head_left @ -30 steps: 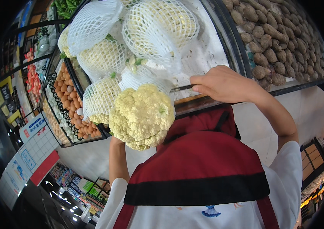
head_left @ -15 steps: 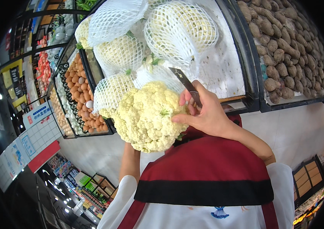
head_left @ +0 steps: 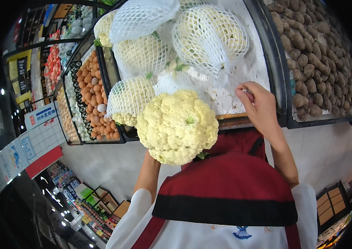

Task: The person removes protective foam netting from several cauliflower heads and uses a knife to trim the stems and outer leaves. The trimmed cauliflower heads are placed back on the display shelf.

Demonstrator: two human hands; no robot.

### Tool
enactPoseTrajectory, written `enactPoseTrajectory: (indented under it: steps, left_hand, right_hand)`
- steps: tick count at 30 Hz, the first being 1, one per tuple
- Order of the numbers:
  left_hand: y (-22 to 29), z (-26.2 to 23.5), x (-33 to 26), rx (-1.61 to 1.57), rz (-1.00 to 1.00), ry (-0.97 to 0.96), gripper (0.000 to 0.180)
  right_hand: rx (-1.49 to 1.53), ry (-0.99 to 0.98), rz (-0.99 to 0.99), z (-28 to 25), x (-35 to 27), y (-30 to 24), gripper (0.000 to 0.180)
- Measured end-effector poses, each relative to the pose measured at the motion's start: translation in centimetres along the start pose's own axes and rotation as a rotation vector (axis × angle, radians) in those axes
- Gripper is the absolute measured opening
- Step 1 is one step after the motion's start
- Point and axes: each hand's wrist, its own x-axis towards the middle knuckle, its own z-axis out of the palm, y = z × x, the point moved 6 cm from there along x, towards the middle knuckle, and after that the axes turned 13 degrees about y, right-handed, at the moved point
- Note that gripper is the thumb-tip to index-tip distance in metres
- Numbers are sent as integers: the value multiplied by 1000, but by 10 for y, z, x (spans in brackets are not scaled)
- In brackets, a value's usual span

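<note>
A bare cauliflower head (head_left: 178,128), pale yellow with a small green sprig, is held up in front of the bin by my left hand. The hand itself is hidden underneath; only my left forearm (head_left: 146,173) shows below the florets. Off to the right, apart from the cauliflower, my right hand (head_left: 259,106) is raised over the bin's near edge with its fingers curled closed. A thin grey sliver of the knife (head_left: 248,91) shows at those fingers; the rest of it is hidden. Beyond lie cauliflowers in white foam nets (head_left: 211,37), with leaf scraps (head_left: 177,65) among them.
The white-floored bin (head_left: 250,54) has a dark raised frame. Brown root vegetables (head_left: 317,58) fill the bin at right, and brown eggs (head_left: 92,95) the one at left. A red apron (head_left: 230,174) covers my front. Pale floor (head_left: 101,166) lies below the stand.
My right hand has moved right, away from the cauliflower, and its knife blade has turned out of sight. More of the cauliflower's right side shows. The view has shifted slightly.
</note>
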Motion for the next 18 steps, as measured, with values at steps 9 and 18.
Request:
enactPoseTrajectory:
  steps: [9,18]
  left_hand:
    - [-9,-11,-9,-7,-23,19,51]
    - [-14,-15,-13,-2,-38,38,51]
  right_hand:
    - [23,-101,-406,25,-50,-62,15]
    - [-400,-151,-488,30,-68,-60,15]
